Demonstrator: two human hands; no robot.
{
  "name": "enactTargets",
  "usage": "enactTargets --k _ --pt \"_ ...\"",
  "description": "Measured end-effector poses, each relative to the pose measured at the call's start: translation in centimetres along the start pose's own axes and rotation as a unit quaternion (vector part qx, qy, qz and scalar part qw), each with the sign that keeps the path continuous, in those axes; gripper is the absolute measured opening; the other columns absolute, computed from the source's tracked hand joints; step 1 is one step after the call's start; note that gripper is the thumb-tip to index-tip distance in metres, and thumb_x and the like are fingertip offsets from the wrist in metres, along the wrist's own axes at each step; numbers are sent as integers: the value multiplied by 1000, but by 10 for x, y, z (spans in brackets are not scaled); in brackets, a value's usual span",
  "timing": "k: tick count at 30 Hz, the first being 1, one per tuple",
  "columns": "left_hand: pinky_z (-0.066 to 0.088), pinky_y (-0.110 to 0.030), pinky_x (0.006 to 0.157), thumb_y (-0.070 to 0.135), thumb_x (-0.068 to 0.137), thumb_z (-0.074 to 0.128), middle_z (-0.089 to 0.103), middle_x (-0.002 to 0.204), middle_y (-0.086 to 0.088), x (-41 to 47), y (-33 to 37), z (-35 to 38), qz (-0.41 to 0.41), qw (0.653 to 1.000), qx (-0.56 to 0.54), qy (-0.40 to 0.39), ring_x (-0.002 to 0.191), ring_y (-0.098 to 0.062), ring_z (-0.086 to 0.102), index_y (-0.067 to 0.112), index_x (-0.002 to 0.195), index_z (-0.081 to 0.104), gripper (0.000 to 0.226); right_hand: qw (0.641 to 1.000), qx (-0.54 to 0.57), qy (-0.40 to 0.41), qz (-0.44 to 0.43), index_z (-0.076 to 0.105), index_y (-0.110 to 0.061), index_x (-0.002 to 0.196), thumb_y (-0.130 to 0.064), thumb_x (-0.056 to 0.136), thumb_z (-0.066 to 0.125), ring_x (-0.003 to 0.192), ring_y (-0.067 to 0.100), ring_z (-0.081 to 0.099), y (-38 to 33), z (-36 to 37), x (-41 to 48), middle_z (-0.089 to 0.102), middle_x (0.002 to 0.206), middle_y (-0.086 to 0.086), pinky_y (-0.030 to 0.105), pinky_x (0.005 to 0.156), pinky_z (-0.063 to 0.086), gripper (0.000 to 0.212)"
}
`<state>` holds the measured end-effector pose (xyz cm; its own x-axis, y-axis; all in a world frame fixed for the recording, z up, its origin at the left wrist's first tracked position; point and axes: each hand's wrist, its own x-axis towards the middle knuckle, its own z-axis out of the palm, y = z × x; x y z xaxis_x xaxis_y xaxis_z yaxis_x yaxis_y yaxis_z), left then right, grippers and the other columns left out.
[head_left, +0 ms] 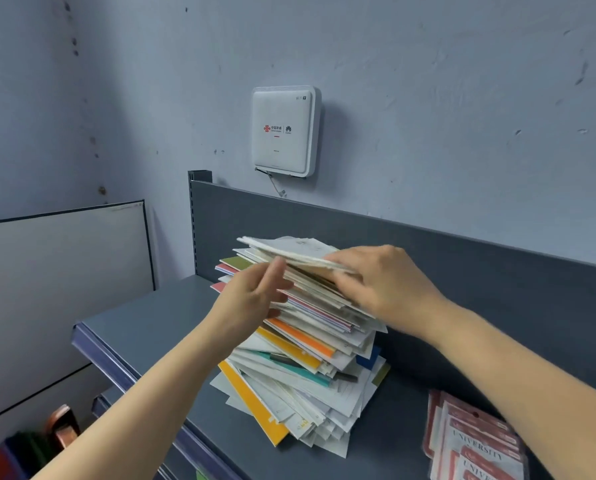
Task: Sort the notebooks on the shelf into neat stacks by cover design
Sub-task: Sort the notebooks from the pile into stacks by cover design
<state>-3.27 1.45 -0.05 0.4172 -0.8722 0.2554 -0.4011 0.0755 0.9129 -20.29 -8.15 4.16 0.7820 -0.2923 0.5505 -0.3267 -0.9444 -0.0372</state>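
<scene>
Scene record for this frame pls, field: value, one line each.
shelf: grey, carries all the notebooks
main pile: mixed covers, skewed, unsorted
top bundle: white covers, tilted up off the main pile
right hand: grips the top bundle at its right end
left hand: blurred, fingers at the main pile's left side, holds nothing visible
red UNIVERSITY notebooks: fanned, right of the main pile, apart from it
Wi-Fi box: white, on the wall above
</scene>
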Motion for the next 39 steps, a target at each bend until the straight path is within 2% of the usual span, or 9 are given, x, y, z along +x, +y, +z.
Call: enactTargets --k 4,7,13,18,22,25,29,32,39 --pt "60 -35 75 43 97 47 70 89 -16 -6 6 -1 -151 946 -284 -48 79 -25 69 3 96 67 45 991 -55 44 -114 68 -16 101 -25 88 49 72 20 64 -41 21 -8 70 82 0 36 55 55 25" --pt "53 -26 55 5 94 50 57 78 -15 -11 1 -4 -173 936 -307 15 65 -23 57 -3 99 56 11 996 -20 -24 -85 63 -19 110 -39 86 60 93 19 59 -51 34 -12 68 100 -2 38 71 53 32" --pt "49 -30 62 0 94 50 68 90 -9 -27 -13 -20 -175 946 -267 62 73 -23 62 5 102 60 14 993 17 -119 20 36 -29 144 -56 79 63 139 4 21 -30 35 -26 32 151 -13 17 111 11 75" --pt "51 -25 53 7 96 50 71 88 -4 -38 -16 -28 -171 952 -251 40 66 -16 67 10 100 61 12 999 -49 -3 -12 64 -18 118 -16 75 57 113 25 61 -25 50 -43 65 121 1 45 88 55 44" --pt "49 -20 42 33 99 47 74 69 3 -44 -18 -32 -181 935 -300 52 54 -12 69 11 100 62 27 997 15 71 -28 67 -15 115 -18 84 41 107 24 65 -37 45 -48 69 115 1 41 85 57 40" --pt "52 -26 58 46 100 37 77 88 -1 -42 -25 -41 -186 919 -332 100 70 -14 70 14 107 64 42 994 15 107 -23 67 -13 116 -14 85 43 106 23 66 -43 39 -51 70 114 2 40 84 58 39" --pt "53 -20 62 2 98 47 67 113 -3 -46 -51 -56 -66 960 -218 162 83 -14 66 25 144 35 52 990 13 136 -20 66 -12 117 -13 86 43 108 24 65 -50 44 -56 69 116 3 40 86 57 39" --pt "55 -18 68 -4 88 62 56 113 8 -64 -58 -56 56 988 -34 141 97 -4 60 34 139 35 70 988 24 154 -13 68 -9 114 -12 85 41 108 25 65 -58 47 -64 70 114 4 40 85 57 39" --pt "39 -36 74 1 68 83 43 98 -4 -110 -42 -49 216 900 309 219 93 -22 41 17 94 75 32 980 27 193 -41 62 -18 107 -14 86 41 88 24 69 -81 19 -93 71 98 2 37 65 59 30"
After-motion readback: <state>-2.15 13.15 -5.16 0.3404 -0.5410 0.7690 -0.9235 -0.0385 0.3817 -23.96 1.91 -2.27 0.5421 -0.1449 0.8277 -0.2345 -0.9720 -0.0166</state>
